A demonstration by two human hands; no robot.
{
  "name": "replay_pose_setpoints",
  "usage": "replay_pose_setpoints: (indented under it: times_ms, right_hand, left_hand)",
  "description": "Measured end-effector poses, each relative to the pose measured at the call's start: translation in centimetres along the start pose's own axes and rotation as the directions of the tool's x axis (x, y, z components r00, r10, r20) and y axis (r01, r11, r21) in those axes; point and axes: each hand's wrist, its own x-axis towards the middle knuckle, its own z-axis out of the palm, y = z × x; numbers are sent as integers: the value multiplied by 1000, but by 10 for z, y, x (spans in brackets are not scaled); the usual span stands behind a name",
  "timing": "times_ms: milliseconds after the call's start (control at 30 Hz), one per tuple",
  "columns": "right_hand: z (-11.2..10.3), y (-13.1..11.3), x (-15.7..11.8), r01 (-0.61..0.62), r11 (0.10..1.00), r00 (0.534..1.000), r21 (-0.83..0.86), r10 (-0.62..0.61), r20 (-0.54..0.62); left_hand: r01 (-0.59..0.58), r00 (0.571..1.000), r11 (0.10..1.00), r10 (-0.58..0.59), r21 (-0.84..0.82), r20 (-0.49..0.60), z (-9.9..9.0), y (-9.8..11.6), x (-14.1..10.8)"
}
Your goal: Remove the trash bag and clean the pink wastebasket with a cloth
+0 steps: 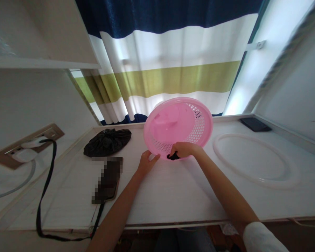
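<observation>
A pink plastic basket [170, 129] with lattice holes in its wall is tilted on the table, its open mouth facing me. My left hand [147, 161] grips the near left part of its rim, thumb and fingers closed there. At the near edge of the basket, my right hand [182, 149] is closed on a small bunched black piece [174, 156], perhaps cloth or plastic film; its exact kind cannot be made out. That black piece lies against the rim. To the right, a pale pinkish ring [262, 181] lies flat on the table.
A knotted black plastic bag [107, 141] and a blurred-out phone [109, 180] lie on the left, with a black cable [42, 199] running to a wall socket [54, 132]. A dark flat object [255, 124] rests at the back right. Striped curtains [173, 80] hang behind the white table [157, 206].
</observation>
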Motion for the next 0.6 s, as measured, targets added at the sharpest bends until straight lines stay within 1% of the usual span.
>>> replay_pose_setpoints:
  times_ms: [33, 67, 100, 133, 167, 233, 267, 300, 333, 400, 500, 600]
  right_hand:
    - [-2, -1, -2, 39, 999, 999, 26, -39, 8]
    - [-3, -1, -3, 51, 998, 999, 32, -51, -7]
    - [-3, -1, -3, 26, 1000, 999, 14, -25, -45]
    - [-3, 0, -2, -38, 999, 994, -25, 35, -105]
    - [-2, 0, 0, -130, 989, 977, -75, 115, -179]
    - [2, 3, 6, -315, 935, 908, -165, 246, -340]
    - [6, 4, 10, -375, 906, 870, -195, 272, -410]
    - [10, 6, 14, -408, 887, 842, -217, 273, -465]
    - [14, 8, 19, -418, 878, 826, -233, 261, -499]
    - [23, 12, 27, -419, 872, 822, -253, 245, -515]
    - [32, 18, 34, -418, 866, 841, -274, 255, -478]
    - [34, 20, 35, -395, 874, 863, -283, 247, -441]
  left_hand:
    - [0, 1000, 1000, 0, 0, -7, 0, -1, 0]
    - [0, 1000, 1000, 0, -3, -13, 0, -2, 0]
    - [0, 1000, 1000, 0, -8, -16, 1, -3, 0]
    - [2, 1000, 1000, -2, -13, -19, 1, -4, 0]
    - [4, 1000, 1000, -4, -18, -24, 1, -5, 0]
    - [6, 999, 1000, -6, -27, -31, 1, -6, -1]
    - [3, 999, 1000, -3, -26, -33, 1, -6, -1]
    - [-2, 999, 1000, 1, -22, -34, 0, -6, -1]
    - [-8, 999, 1000, 8, -16, -34, 0, -6, -1]
    - [-24, 999, 1000, 24, 7, -32, 0, -5, -1]
    - [-52, 998, 998, 53, 40, -32, 0, -4, 0]
    - [-72, 996, 995, 76, 71, -42, 1, -5, 0]
